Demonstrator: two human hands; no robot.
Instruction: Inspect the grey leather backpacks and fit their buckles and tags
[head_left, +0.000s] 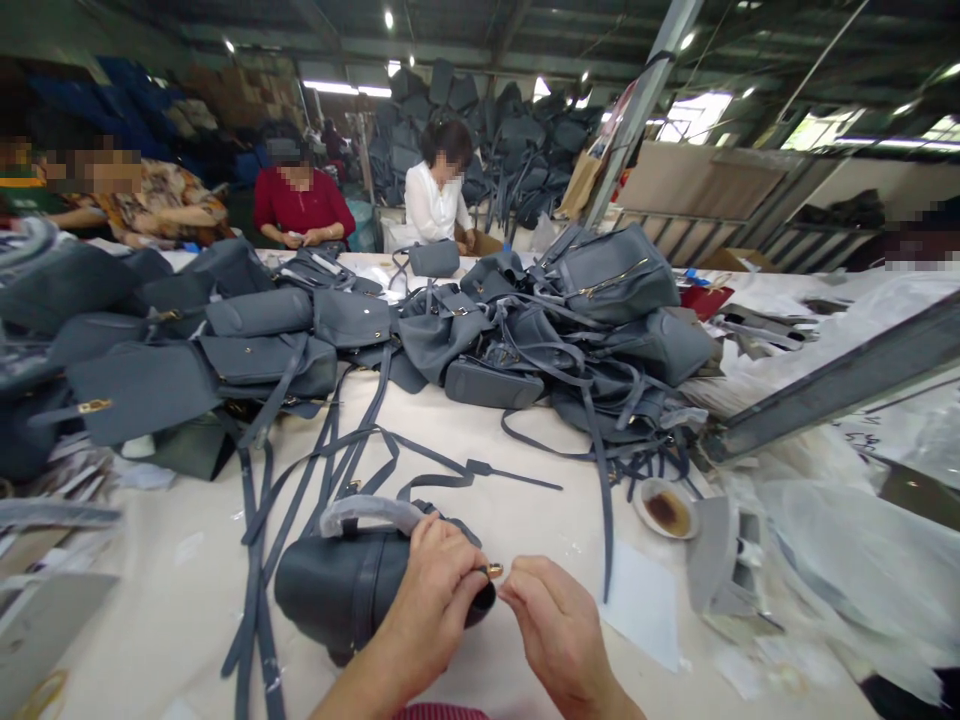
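Two hands (431,610) (559,625) at a grey leather handbag (337,590)

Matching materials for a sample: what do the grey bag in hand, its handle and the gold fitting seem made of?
The grey bag looks like matte leather or faux leather, judging by its stitched seam; unclear which. Its handle seems wrapped in pale plastic film. The gold fitting looks like polished metal, from its bright glint.

"Which piece is nearest?"

"A rounded slate-grey leather bag (341,590), tipped on its side, with a curved top handle (371,515) wrapped in pale plastic."

"And the shiny bit?"

"A small gold metal fitting (493,570), just off the bag's right end."
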